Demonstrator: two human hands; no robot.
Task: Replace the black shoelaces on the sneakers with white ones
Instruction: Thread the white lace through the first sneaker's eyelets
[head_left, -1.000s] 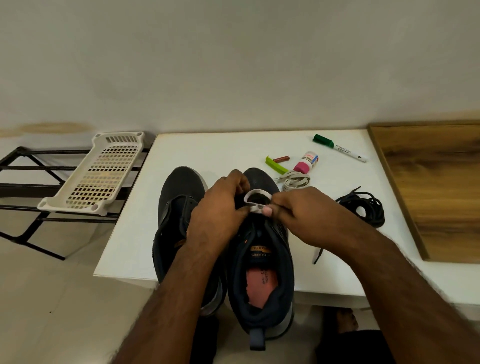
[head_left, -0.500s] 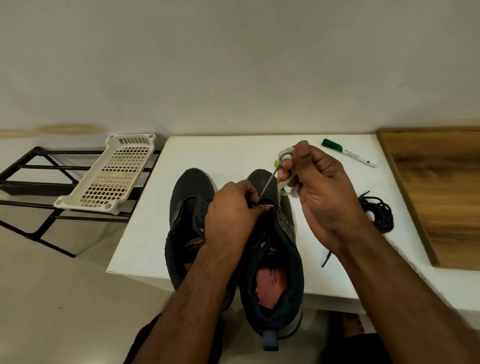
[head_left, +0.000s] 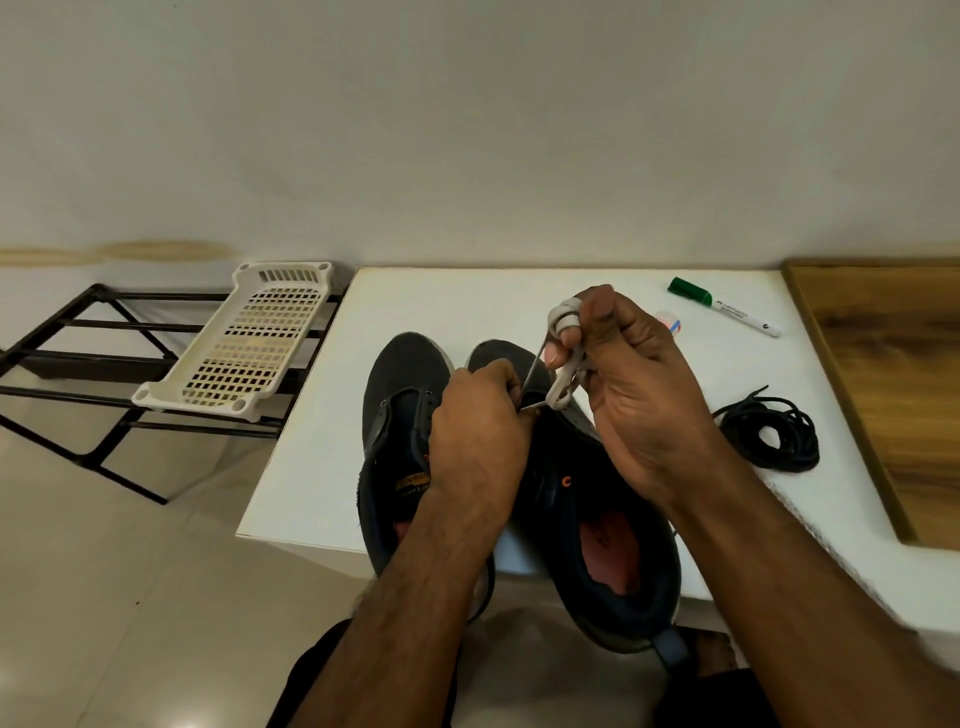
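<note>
Two dark sneakers stand side by side at the near edge of the white tabletop (head_left: 322, 457), with their toes pointing to the far side. The left hand (head_left: 478, 431) rests on the right sneaker (head_left: 597, 519), and its grip is closed around the shoe's front lace area, where the white shoelace (head_left: 563, 358) enters. The right hand (head_left: 639, 384) is raised above this shoe; its grip is closed on the white shoelace, which is looped around the fingers and runs tight down to the shoe. The left sneaker (head_left: 400, 415) has no lace. The black shoelaces (head_left: 769, 434) lie in a bundle on the tabletop, to the right of the shoes. A green marker (head_left: 724, 309) lies further away.
</note>
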